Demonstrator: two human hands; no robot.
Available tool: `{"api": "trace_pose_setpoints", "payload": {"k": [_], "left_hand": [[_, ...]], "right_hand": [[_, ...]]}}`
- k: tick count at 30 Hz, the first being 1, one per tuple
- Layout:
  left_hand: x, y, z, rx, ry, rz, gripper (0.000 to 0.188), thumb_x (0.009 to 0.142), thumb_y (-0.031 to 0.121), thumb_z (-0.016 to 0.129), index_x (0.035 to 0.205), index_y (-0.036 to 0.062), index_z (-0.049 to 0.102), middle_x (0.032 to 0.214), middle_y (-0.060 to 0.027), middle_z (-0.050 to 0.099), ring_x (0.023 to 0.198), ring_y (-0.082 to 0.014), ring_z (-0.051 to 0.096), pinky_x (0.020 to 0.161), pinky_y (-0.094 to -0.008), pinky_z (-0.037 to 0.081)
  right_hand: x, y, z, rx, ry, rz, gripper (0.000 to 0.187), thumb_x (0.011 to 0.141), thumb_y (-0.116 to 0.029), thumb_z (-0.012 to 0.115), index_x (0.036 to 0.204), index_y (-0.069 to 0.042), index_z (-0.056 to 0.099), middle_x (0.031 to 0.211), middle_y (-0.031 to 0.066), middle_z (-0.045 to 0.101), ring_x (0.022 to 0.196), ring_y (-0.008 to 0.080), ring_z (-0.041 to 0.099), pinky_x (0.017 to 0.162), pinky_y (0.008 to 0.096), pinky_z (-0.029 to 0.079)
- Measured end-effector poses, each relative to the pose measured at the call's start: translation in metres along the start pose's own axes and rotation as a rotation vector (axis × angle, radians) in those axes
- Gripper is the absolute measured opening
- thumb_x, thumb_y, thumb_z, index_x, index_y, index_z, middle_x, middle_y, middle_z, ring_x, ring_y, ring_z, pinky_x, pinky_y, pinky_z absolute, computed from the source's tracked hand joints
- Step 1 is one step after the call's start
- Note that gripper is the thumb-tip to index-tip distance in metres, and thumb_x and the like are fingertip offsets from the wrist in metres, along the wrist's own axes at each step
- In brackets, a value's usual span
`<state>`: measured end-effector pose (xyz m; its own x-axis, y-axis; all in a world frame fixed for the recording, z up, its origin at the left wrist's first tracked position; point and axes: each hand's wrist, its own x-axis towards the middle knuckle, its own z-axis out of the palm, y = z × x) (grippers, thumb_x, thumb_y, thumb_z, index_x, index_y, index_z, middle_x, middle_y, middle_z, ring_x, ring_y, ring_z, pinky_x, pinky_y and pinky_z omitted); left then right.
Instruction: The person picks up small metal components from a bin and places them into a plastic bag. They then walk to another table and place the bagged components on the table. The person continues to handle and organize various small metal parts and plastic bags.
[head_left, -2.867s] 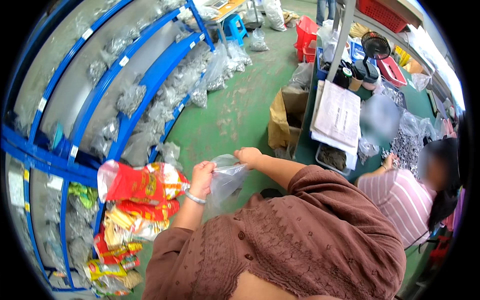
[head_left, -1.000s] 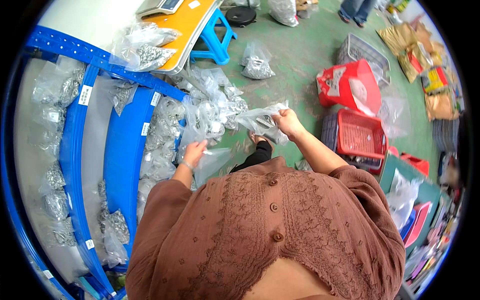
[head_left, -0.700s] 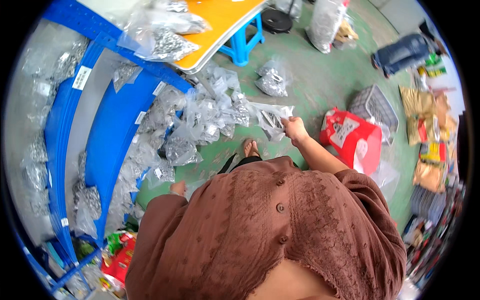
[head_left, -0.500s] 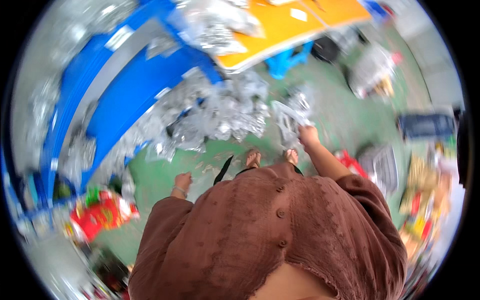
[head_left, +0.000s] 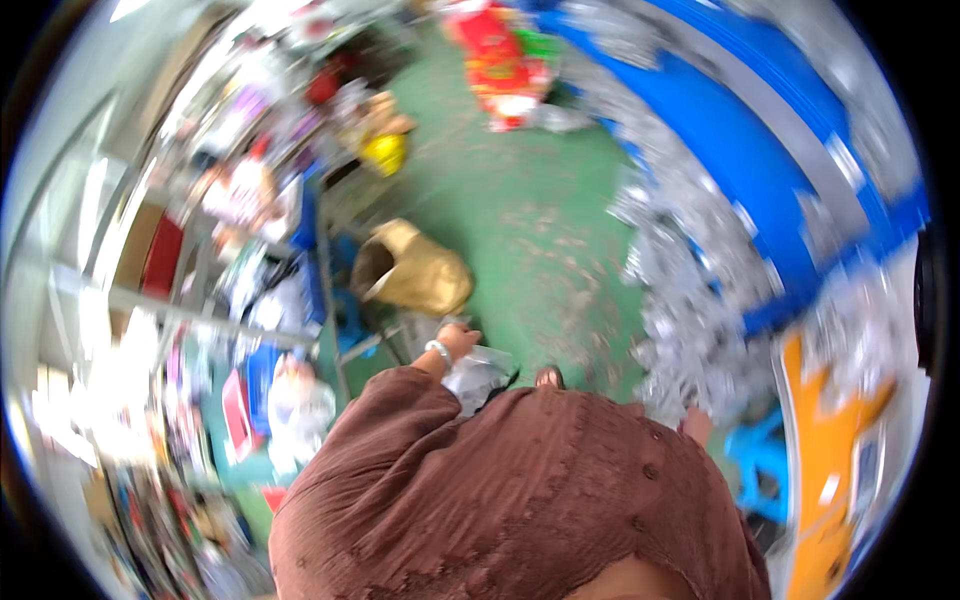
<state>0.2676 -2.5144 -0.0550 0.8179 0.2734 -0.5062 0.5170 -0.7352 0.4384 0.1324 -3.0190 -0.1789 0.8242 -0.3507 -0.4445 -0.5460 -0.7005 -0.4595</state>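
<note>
We see our left hand (head_left: 460, 340), a pale bangle (head_left: 437, 351) at its wrist, fingers curled together and clamped on a clear plastic bag (head_left: 478, 372). The bag hangs by the hem of our brown blouse (head_left: 500, 480), to the left of a sandalled foot (head_left: 550, 377). Of our right hand (head_left: 697, 422) we see only a blurred part past the blouse, near a heap of filled clear bags (head_left: 690, 330); we cannot tell how its fingers stand or whether they hold anything.

Along the blue shelving (head_left: 720, 150) we make out white rectangular labels (head_left: 845, 162), too smeared to read. A white slip (head_left: 829, 488) lies on the orange-topped bench (head_left: 808, 545), beside a blue stool (head_left: 758, 465). The red package (head_left: 495, 65) on the green floor (head_left: 540, 200) carries yellowish print that blurs into patches. Near our left hand, a tan sack (head_left: 430, 275) has its dark open mouth facing left.
</note>
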Motion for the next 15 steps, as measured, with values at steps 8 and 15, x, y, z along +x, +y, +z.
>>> {"api": "trace_pose_setpoints", "payload": {"k": [8,15], "left_hand": [[-0.067,-0.125,-0.002,-0.151,0.149,-0.168,0.027,0.071,0.026,0.059,0.078,-0.0008,0.061,0.064,-0.0111,0.06,0.058,-0.0185,0.058,0.058,-0.0315,0.046],[-0.048,-0.213,0.013,-0.23,0.205,-0.275,0.025,0.071,0.025,0.058,0.078,0.0016,0.062,0.065,-0.0102,0.061,0.058,-0.0179,0.058,0.056,-0.0311,0.045]], "right_hand": [[0.07,-0.141,0.032,0.785,-0.235,0.199,0.021,0.073,-0.022,0.053,0.067,-0.002,0.049,0.052,0.0078,0.046,0.041,0.0166,0.046,0.035,0.0318,0.033],[0.068,-0.291,0.053,0.616,-0.436,0.058,0.018,0.075,-0.018,0.055,0.067,-0.004,0.048,0.052,0.0038,0.044,0.038,0.0134,0.04,0.032,0.0267,0.03]]}}
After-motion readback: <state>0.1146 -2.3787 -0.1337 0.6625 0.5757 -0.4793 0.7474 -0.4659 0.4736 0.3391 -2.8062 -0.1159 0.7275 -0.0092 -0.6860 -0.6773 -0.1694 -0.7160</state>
